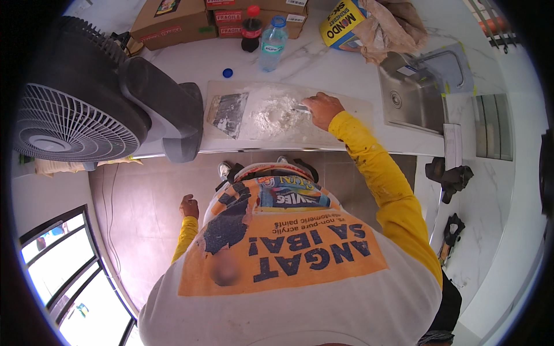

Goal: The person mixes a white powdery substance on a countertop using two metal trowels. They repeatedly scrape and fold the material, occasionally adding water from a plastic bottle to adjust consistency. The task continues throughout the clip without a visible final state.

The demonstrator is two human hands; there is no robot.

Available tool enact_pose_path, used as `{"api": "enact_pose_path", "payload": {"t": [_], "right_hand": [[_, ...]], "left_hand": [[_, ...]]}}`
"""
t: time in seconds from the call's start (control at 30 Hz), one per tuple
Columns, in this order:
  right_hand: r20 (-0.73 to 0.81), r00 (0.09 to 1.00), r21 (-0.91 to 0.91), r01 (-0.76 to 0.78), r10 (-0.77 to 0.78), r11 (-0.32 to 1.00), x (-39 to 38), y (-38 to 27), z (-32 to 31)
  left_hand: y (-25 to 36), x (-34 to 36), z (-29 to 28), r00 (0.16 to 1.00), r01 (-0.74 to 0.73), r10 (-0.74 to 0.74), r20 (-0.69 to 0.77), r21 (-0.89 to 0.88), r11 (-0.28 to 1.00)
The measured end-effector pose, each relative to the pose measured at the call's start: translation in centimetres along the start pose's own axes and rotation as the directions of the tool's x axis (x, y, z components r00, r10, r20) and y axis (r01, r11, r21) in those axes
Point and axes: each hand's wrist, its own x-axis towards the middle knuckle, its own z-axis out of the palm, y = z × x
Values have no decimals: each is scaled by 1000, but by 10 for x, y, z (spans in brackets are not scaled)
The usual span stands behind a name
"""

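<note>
My right hand is closed on a putty knife, of which only a short grey metal part shows past the fingers. The tool reaches the right side of a white powder heap, which has a hollow in its middle. Under the heap lies a pale, dusty flat board on the counter. To the left of the powder, a wide steel scraper plate lies flat, smeared white. Low at my left side hangs my left hand, fingers loosely bent and apart, with nothing visible in it.
A large grey fan stands at the left. Behind the board are a blue bottle cap, a clear water bottle, a dark soda bottle, cardboard boxes and an opened powder sack. A steel sink is at right.
</note>
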Motion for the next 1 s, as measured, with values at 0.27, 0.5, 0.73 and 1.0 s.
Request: {"api": "enact_pose_path", "payload": {"t": [0.27, 0.5, 0.73, 1.0], "right_hand": [[-55, 996, 138, -67, 75, 988, -15, -22, -9], [-113, 985, 272, 159, -132, 949, -20, -57, 57], [-118, 991, 242, 85, -58, 967, -7, -38, 63], [-91, 992, 262, 103, -82, 959, 5, -24, 39]], "left_hand": [[1, 2, -2, 996, 77, -76, 47, -12, 997], [-9, -8, 4, 998, 36, -33, 47, -62, 997], [-14, -17, -4, 999, 35, -35, 9, -10, 999], [-13, -21, -9, 995, 96, -95, 42, -27, 995]]}}
